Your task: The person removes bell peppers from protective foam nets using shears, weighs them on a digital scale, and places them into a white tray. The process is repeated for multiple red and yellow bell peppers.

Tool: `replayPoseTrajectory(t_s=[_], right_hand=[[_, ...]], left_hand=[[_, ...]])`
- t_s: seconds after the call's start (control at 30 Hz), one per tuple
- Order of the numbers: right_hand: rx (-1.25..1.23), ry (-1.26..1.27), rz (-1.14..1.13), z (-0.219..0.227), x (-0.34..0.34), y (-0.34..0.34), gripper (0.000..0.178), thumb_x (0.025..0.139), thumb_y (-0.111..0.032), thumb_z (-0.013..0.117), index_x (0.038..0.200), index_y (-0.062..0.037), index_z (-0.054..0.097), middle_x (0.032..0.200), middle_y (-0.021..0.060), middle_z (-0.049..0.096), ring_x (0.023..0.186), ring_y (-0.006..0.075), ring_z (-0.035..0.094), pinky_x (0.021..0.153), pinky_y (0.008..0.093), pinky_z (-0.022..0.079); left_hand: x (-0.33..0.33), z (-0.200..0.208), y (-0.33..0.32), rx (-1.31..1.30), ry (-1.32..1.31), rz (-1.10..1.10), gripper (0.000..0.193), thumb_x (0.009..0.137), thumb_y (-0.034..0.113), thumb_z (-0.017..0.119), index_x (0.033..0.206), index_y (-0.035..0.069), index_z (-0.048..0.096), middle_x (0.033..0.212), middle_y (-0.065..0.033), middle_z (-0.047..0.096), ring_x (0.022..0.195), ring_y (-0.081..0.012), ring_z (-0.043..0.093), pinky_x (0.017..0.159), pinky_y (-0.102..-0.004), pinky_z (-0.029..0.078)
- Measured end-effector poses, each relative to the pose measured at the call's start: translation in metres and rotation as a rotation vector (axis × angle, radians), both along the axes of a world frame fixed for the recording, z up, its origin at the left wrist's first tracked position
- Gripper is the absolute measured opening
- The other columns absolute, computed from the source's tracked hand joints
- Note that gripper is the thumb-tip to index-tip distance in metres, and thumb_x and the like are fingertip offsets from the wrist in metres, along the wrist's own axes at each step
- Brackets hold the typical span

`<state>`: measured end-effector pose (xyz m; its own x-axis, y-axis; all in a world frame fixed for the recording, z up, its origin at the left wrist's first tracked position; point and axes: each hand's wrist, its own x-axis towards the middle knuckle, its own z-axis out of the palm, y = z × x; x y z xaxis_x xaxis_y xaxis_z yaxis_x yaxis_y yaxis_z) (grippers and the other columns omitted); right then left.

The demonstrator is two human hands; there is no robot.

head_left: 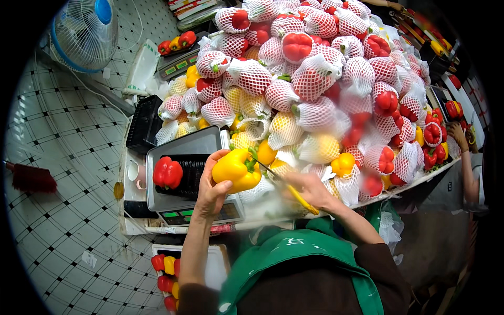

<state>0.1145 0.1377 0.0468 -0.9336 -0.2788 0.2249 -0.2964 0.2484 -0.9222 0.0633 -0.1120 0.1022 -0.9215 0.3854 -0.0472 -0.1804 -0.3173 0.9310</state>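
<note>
Above the scale tray (181, 144), your left hand (212, 191) cups a glossy yellow bell pepper (236, 169); your right hand (310, 190) grips yellow-handled scissors (289, 186) near its stem. It looks light, smooth and bruisable, so hold its shoulders.

We see a bright, evenly lit scene with strong, saturated colour. The light seems to fall from above, for the white foam netting on the heaped red and yellow peppers (325, 79) glows almost washed out at the far centre. Shadows are soft and small. The fisheye lens bends the black grid lines of the white tiled floor (68, 173) on the left and leaves a black ring around the whole rim. Our right hand (310, 190) with its thin yellow-handled tool (299, 198) is smeared by motion blur. The near edge lies darker.
</note>
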Motion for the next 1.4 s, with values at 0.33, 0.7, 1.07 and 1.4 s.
replayPoseTrajectory(t_s=[0.33, 0.7, 1.07, 1.4], right_hand=[[-0.004, 0.065, -0.195, -0.037, 0.011, -0.005, 0.027, 0.081, -0.022, 0.071, 0.073, -0.0016, 0.056, 0.053, 0.0074, 0.041, 0.048, 0.0120, 0.036, 0.045, 0.0296, 0.034], [-0.051, -0.204, -0.210, -0.057, 0.005, -0.001, 0.034, 0.082, -0.025, 0.069, 0.069, -0.0014, 0.048, 0.055, 0.0036, 0.036, 0.052, 0.0089, 0.033, 0.046, 0.0286, 0.031], [0.018, -0.247, -0.318, -0.040, 0.003, -0.003, 0.026, 0.080, -0.023, 0.070, 0.077, -0.0006, 0.058, 0.055, 0.0027, 0.042, 0.051, 0.0087, 0.037, 0.047, 0.0265, 0.033], [0.078, -0.184, -0.455, -0.046, -0.010, -0.010, 0.026, 0.077, -0.017, 0.072, 0.068, -0.0016, 0.053, 0.053, 0.0035, 0.041, 0.048, 0.0109, 0.037, 0.046, 0.0277, 0.033]], left_hand=[[-0.010, 0.012, -0.021, 0.030, -0.116, 0.109, 0.069, 0.068, 0.031, 0.071, 0.124, 0.009, 0.037, 0.114, -0.0090, 0.050, 0.109, -0.0208, 0.054, 0.095, -0.0347, 0.046], [-0.115, 0.037, -0.099, -1.373, 0.381, -0.889, 0.060, 0.061, 0.033, 0.071, 0.110, 0.004, 0.051, 0.094, -0.0145, 0.060, 0.085, -0.0274, 0.060, 0.072, -0.0354, 0.049], [-0.163, 0.024, -0.092, -1.479, 0.633, -0.791, 0.056, 0.064, 0.047, 0.079, 0.096, 0.003, 0.063, 0.093, -0.0120, 0.066, 0.088, -0.0287, 0.063, 0.077, -0.0368, 0.051], [-0.315, -0.031, -0.056, -1.103, 0.968, 0.331, 0.039, 0.080, 0.031, 0.065, 0.101, -0.001, 0.060, 0.093, -0.0195, 0.064, 0.089, -0.0349, 0.062, 0.079, -0.0413, 0.048]])
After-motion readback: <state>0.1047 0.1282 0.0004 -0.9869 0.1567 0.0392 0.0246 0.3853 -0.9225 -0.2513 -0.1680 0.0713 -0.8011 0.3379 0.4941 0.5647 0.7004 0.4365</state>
